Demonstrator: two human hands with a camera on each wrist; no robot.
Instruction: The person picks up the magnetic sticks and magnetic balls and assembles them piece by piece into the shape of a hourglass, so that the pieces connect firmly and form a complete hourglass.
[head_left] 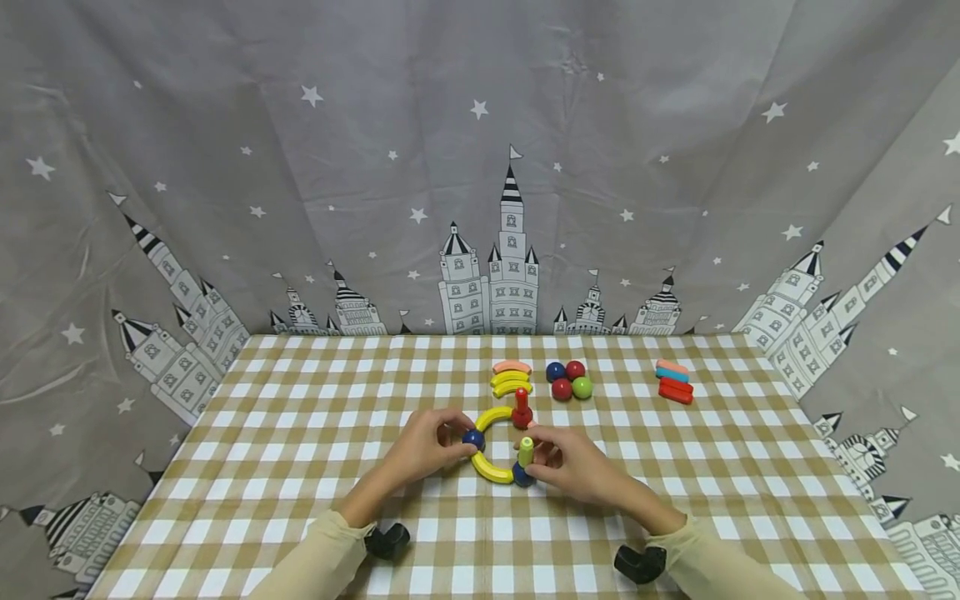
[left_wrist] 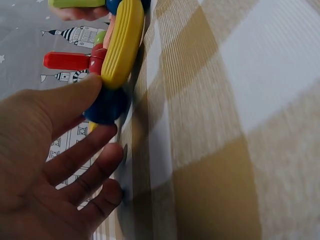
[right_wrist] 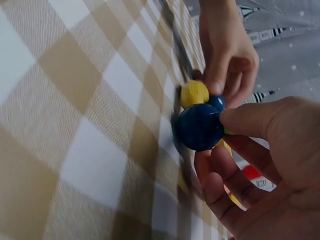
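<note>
Between thumb and fingers my left hand pinches a blue ball at the left of a ring-shaped construction lying on the cloth. Two curved yellow bars run from this ball, the far one to a red ball with an upright red stick. The near bar reaches a second blue ball, which my right hand pinches. A light green stick stands up from that ball. A pink piece shows beside the red ball, partly hidden by my right fingers in the head view.
Behind the ring lie curved bars, two yellow and one pink. Several loose balls in red, blue and green sit beside them. Farther right are short sticks in red, blue and pink. A grey curtain hangs behind the checked tablecloth.
</note>
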